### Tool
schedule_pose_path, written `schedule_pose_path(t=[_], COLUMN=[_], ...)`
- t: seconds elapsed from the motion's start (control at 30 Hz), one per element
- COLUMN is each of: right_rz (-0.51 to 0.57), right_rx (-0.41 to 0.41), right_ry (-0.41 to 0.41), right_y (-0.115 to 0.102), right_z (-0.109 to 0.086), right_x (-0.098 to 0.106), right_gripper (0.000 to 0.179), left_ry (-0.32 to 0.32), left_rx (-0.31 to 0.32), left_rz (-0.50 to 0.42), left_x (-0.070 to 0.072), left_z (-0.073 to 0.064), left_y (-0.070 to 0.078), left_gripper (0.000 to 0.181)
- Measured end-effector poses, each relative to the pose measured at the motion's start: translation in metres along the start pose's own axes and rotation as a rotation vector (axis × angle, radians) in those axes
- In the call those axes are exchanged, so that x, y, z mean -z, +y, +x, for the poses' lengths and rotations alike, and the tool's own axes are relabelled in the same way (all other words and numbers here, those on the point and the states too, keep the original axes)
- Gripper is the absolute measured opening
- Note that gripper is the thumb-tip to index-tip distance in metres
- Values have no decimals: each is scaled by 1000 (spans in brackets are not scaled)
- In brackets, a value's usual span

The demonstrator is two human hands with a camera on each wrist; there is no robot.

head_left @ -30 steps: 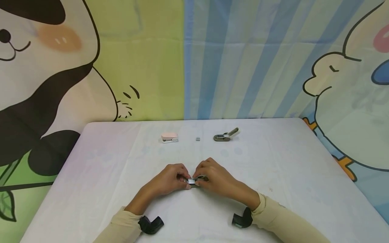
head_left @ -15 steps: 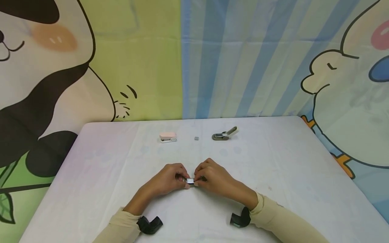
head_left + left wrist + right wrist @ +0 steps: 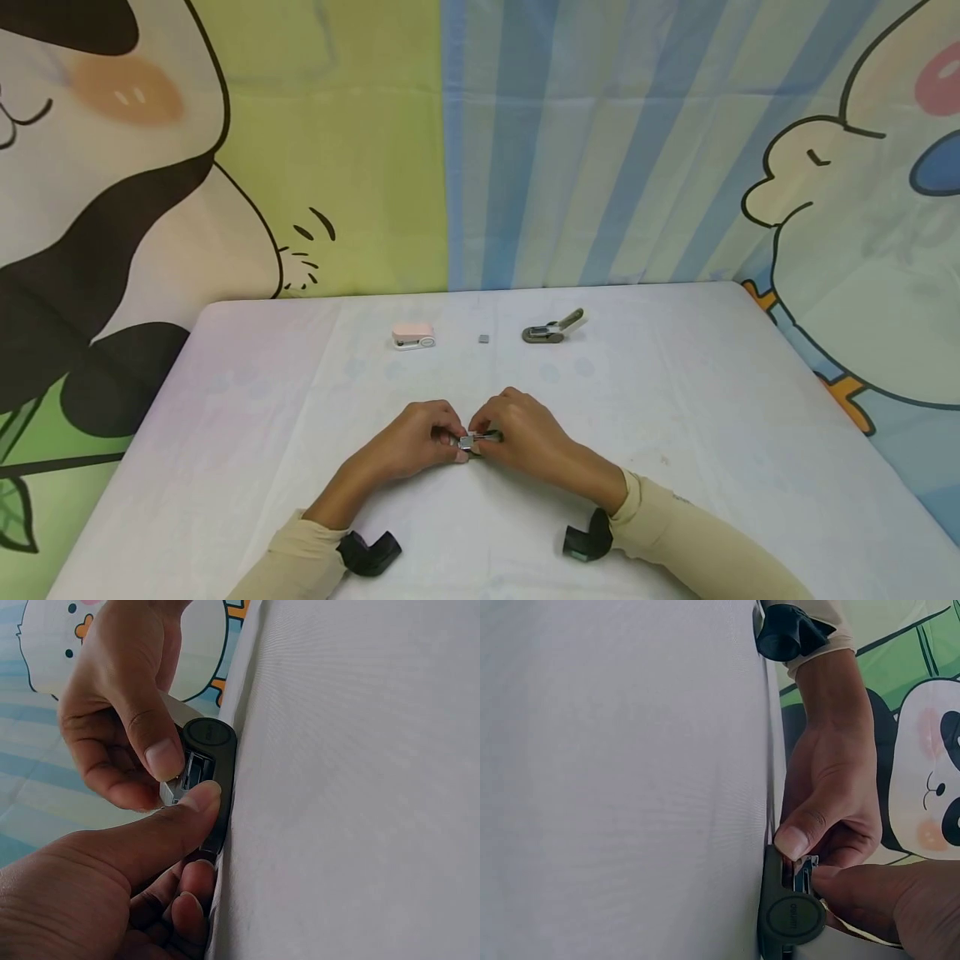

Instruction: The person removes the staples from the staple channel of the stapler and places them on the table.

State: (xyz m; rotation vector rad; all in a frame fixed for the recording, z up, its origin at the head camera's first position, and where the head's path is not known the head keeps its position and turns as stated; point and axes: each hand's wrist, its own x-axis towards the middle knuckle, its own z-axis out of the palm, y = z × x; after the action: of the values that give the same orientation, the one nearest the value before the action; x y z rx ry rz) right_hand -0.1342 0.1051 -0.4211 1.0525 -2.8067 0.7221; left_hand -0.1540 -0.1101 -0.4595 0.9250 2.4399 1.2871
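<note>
A dark green stapler with its top raised is between both hands, low over the white table. My left hand grips its front end; in the left wrist view, the left thumb lies over the open channel. My right hand pinches a small silver block, which looks like a strip of staples, tilted at the channel. In the right wrist view, the right thumb is against this silver piece, beside the stapler's round hinge. The right fingertips are partly hidden.
Farther back on the white table stand a pink stapler, a small grey staple strip and another dark green stapler with its arm raised. Black cameras are worn on both wrists. A printed curtain hangs behind the table.
My right hand has shifted slightly left and its fingers have moved nearer the left ones. The silver block has turned from level to tilted. My left hand keeps its grip; the view has drifted slightly.
</note>
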Motion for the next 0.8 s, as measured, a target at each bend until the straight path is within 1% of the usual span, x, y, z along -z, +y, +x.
schedule_pose_path(t=[0.2, 0.4, 0.6, 0.8], right_rz=[-2, 3, 13, 54], right_rx=[58, 95, 99, 108], right_ry=[-18, 15, 20, 26], right_y=[-3, -4, -2, 1], right_z=[1, 0, 0, -2], right_x=[2, 1, 1, 2], right_gripper=[10, 10, 10, 9], left_ry=[3, 6, 6, 7], left_rx=[1, 1, 5, 2], left_rz=[3, -2, -13, -13], left_x=[0, 0, -1, -1], left_z=[1, 0, 0, -1], left_y=[2, 1, 1, 1], left_gripper=[14, 14, 15, 14])
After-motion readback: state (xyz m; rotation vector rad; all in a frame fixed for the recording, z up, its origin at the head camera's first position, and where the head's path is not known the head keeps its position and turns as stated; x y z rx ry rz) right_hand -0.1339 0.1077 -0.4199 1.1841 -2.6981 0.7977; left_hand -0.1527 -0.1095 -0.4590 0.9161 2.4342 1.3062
